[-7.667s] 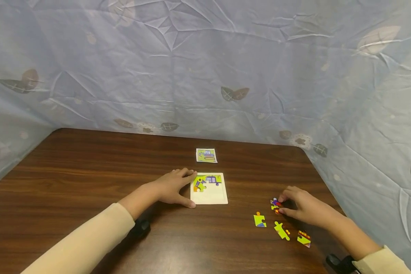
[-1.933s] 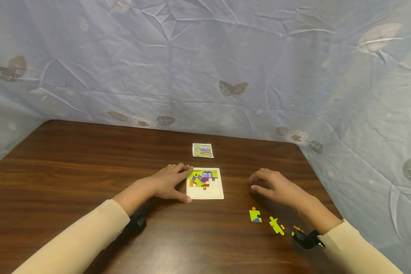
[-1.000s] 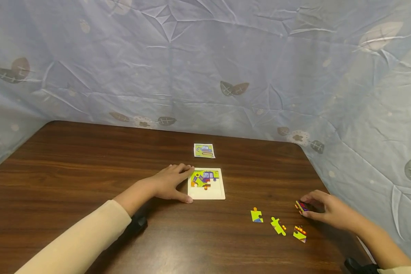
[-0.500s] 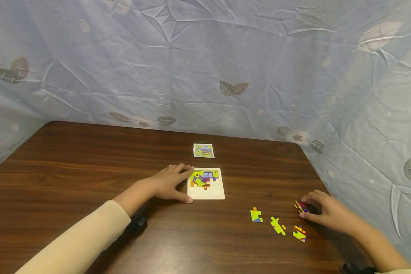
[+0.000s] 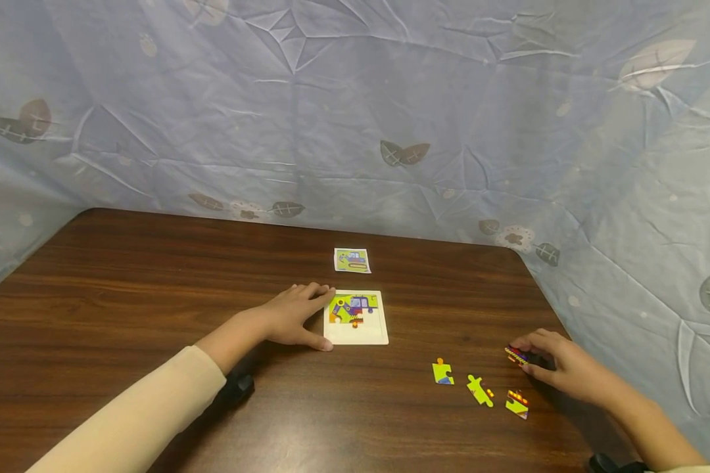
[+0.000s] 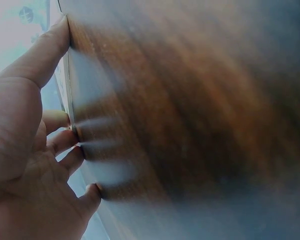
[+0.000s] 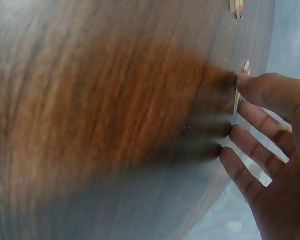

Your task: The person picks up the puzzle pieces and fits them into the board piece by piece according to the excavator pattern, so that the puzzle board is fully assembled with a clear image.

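A square puzzle board (image 5: pixel 356 336) lies on the table, its upper part filled with joined pieces showing a purple digger on green. My left hand (image 5: pixel 292 316) rests along the board's left side, thumb at the near corner and fingers at the far corner; the left wrist view shows its fingertips on the table beside the edge. At the right, my right hand (image 5: pixel 559 361) pinches a purple, red and yellow-striped puzzle piece (image 5: pixel 516 355) between thumb and index finger, low over the table. Nearby lie a green piece with a blue patch (image 5: pixel 442 372), a narrow green piece (image 5: pixel 479 391) and a green-and-orange piece (image 5: pixel 517 405).
A small picture card (image 5: pixel 352 260) of the same digger lies beyond the board. The dark wooden table (image 5: pixel 154 276) has rounded far corners. Pale patterned cloth (image 5: pixel 343 98) hangs behind it and along the sides.
Since the earliest frame, a purple and red piece has joined the board's picture. My right hand went back right, took hold of the striped piece and has just turned it slightly. My left hand stays put.
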`<state>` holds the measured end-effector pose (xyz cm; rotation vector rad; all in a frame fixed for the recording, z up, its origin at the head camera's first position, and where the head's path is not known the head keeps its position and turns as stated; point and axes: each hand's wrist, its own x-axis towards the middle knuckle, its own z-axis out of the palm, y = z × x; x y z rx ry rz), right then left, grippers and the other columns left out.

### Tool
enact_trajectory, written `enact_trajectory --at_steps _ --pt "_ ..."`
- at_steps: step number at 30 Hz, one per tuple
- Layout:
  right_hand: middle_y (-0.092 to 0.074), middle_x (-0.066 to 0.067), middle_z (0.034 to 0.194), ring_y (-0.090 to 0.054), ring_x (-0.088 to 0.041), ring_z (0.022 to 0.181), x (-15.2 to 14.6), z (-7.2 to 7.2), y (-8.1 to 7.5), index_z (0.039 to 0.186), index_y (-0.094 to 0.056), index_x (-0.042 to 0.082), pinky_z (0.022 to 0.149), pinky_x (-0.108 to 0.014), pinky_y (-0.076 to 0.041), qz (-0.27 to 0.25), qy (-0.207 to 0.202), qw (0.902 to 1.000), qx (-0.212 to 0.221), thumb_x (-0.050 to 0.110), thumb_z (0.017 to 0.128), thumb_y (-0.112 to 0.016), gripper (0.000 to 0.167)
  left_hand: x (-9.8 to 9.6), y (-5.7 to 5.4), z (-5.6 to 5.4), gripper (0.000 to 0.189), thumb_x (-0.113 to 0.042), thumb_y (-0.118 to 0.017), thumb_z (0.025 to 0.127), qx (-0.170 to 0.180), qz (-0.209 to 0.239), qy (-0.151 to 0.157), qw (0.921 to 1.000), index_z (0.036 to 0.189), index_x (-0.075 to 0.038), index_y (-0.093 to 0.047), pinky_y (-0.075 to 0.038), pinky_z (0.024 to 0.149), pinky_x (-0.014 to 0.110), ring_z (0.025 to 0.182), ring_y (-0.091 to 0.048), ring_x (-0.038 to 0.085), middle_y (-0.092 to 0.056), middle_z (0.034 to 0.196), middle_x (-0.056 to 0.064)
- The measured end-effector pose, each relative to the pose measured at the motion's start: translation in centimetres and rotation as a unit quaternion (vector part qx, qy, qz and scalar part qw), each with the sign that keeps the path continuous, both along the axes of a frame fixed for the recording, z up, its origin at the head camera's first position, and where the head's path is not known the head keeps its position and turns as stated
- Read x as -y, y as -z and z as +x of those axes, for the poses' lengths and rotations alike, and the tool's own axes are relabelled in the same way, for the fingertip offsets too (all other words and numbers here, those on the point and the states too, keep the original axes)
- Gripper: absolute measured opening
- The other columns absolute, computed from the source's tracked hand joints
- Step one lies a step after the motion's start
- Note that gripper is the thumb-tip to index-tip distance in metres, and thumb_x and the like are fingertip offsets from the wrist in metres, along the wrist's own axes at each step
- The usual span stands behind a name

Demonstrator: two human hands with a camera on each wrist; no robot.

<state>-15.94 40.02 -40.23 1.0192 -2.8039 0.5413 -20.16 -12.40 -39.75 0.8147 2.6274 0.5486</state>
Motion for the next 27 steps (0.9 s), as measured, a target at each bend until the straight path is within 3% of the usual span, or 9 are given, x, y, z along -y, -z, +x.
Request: enact_trajectory --at_steps 7,16,27 --pt "-0.070 0.002 0.107 -0.058 0.002 0.094 0.00 0.08 -0.08 0.117 -0.071 0.009 0.075 -0.021 -0.055 0.007 0.012 0.9998 -0.012 0.000 0.080 -0.086 0.041 -0.05 0.05 -0.12 0.105 -0.058 -0.074 0.092 -0.001 0.000 0.000 1.0000 0.168 -0.009 -0.020 -0.008 0.133 0.062 0.162 -0.020 0.040 -0.024 0.173 0.017" --pt "-0.066 0.005 0.095 -0.057 0.001 0.085 0.06 0.57 -0.17 0.097 -0.069 0.011 0.072 -0.027 -0.055 0.028 0.118 0.9926 0.003 0.017 0.078 -0.092 0.030 0.06 -0.14 0.00 0.105 -0.058 -0.074 0.092 -0.001 0.000 -0.002 1.0000 0.168 -0.008 -0.020 -0.009 0.133 0.064 0.162 -0.020 0.042 -0.024 0.172 0.018" --pt "-0.066 0.008 0.092 -0.057 0.005 0.083 -0.02 0.80 0.34 0.092 -0.068 0.014 0.071 -0.024 -0.055 0.015 0.118 0.9929 -0.005 0.013 0.079 -0.091 0.026 -0.15 -0.11 0.06 0.105 -0.057 -0.074 0.092 0.004 0.002 -0.001 1.0000 0.168 -0.009 -0.020 -0.007 0.134 0.062 0.163 -0.018 0.041 -0.023 0.173 0.018"
